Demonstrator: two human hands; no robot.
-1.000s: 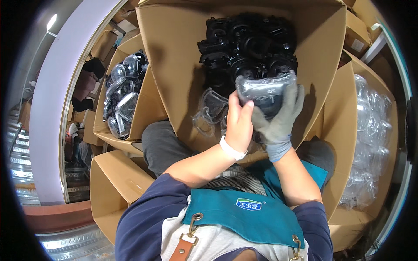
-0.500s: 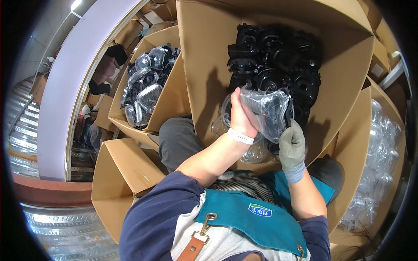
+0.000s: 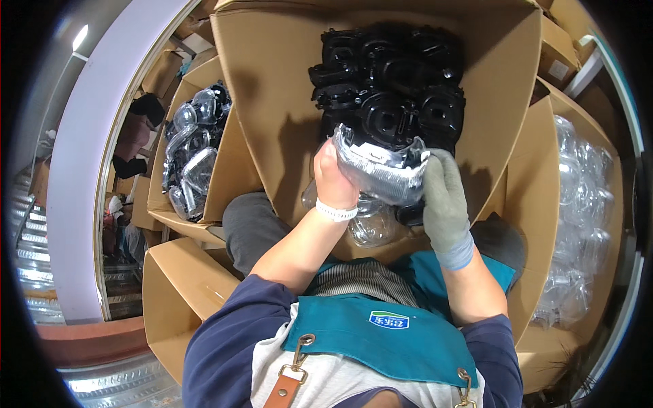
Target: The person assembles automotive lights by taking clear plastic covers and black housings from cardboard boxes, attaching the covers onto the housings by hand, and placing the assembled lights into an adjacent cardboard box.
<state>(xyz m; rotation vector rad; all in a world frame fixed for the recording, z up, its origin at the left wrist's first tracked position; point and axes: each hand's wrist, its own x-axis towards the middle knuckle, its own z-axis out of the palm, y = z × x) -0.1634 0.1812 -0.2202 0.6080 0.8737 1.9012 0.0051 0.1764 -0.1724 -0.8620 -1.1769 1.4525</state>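
We close each grip, bare left hand (image 3: 335, 178) and gloved right hand (image 3: 445, 197), on opposite ends of a clear cover (image 3: 382, 178), above the carton (image 3: 262, 102) toward its near edge. Our fingers are mostly hidden; the cover partly blocks black housings (image 3: 391, 75).

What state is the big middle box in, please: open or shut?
Open: no flap covers the big middle box, and black parts show inside, beyond the held clear piece.
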